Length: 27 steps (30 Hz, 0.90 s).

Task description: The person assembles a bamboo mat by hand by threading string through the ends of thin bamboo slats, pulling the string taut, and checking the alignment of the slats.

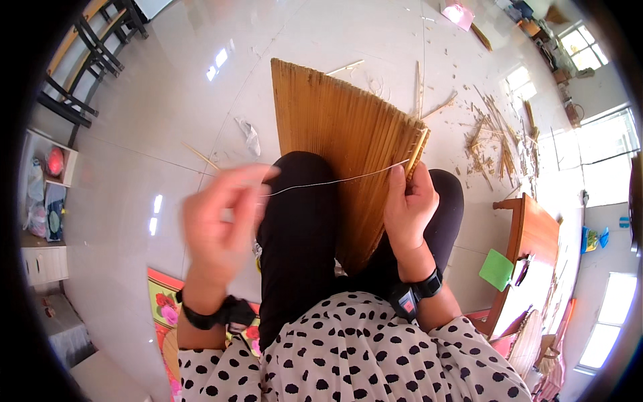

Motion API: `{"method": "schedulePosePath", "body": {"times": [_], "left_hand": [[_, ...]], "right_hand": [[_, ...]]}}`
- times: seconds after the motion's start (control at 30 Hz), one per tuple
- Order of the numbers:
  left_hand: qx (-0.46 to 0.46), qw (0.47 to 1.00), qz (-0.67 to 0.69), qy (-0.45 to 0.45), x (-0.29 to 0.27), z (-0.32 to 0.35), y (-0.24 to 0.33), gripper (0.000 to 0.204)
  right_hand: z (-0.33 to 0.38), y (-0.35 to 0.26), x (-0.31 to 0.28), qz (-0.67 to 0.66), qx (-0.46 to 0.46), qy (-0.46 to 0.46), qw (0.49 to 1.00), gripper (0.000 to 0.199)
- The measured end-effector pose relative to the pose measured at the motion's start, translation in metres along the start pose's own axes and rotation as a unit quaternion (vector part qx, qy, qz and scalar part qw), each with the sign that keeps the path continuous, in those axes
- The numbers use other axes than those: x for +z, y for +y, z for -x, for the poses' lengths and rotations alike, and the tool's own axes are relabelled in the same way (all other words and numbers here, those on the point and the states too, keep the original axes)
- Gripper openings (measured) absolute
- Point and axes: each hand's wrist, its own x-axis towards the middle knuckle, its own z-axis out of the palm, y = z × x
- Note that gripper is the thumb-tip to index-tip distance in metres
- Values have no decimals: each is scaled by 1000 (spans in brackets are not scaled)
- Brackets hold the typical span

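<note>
A fan-shaped mat of brown bamboo slats lies across the lap at frame centre. The right hand grips its right edge. The blurred left hand pulls a thin white thread taut leftward.

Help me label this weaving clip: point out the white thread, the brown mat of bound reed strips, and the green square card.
white thread (335, 181), head view, mid-span between the hands
brown mat of bound reed strips (328, 114), head view, upper face
green square card (496, 269), head view, centre
</note>
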Motion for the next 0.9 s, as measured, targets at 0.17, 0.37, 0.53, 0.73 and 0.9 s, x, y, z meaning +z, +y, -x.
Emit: {"method": "schedulePosePath", "body": {"times": [0.17, 0.37, 0.53, 0.73, 0.9], "left_hand": [[148, 984, -73, -70, 61, -15, 1, 24], [159, 976, -116, -90, 84, -24, -5, 23], [169, 973, -123, -94, 87, -25, -4, 23], [178, 971, -129, -91, 86, -26, 1, 23], [183, 971, -131, -85, 86, -25, 2, 24]], "right_hand": [[4, -9, 0, -9, 29, -16, 999, 10], [5, -6, -1, -6, 27, -22, 999, 9], [6, -5, -2, -2, 35, -25, 999, 10], [8, -3, -1, -29, 19, -22, 999, 10], [8, -2, 1, -47, 8, -19, 999, 9]]}}
